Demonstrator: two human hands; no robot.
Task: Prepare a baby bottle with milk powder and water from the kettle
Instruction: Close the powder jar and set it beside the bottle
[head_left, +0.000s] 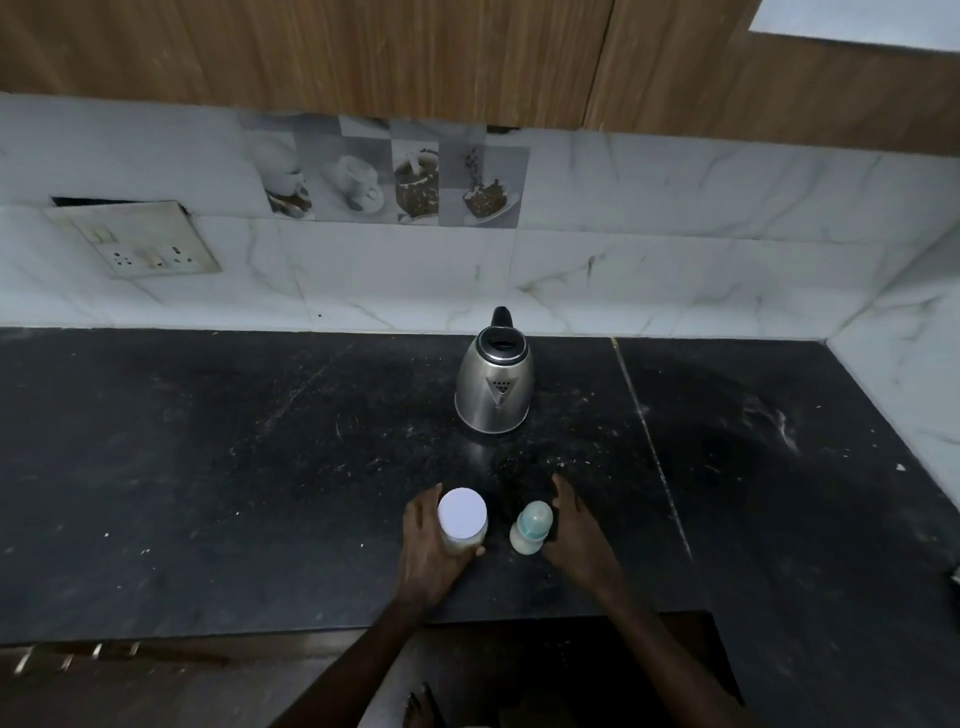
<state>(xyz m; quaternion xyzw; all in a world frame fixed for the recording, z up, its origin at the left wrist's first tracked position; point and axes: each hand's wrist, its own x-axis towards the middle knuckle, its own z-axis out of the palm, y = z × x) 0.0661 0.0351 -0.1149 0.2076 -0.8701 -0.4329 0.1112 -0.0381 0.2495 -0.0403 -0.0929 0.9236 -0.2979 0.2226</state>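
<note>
A milk powder jar (462, 522) with a white lid stands on the black counter (260, 467) near its front edge. My left hand (428, 551) grips the jar from the left, thumb curled under its right side. Just to the right stands a small baby bottle (530, 527) with a pale green cap. My right hand (579, 535) lies against the bottle's right side with fingers stretched forward; whether it grips the bottle is unclear. A steel kettle (494, 384) with a black lid and handle stands farther back, spout facing me.
A white marble backsplash runs behind the counter, with a switch and socket plate (140, 241) at the left. Wooden cabinets hang above. A side wall (904, 374) closes the right end. A seam crosses the counter right of the kettle.
</note>
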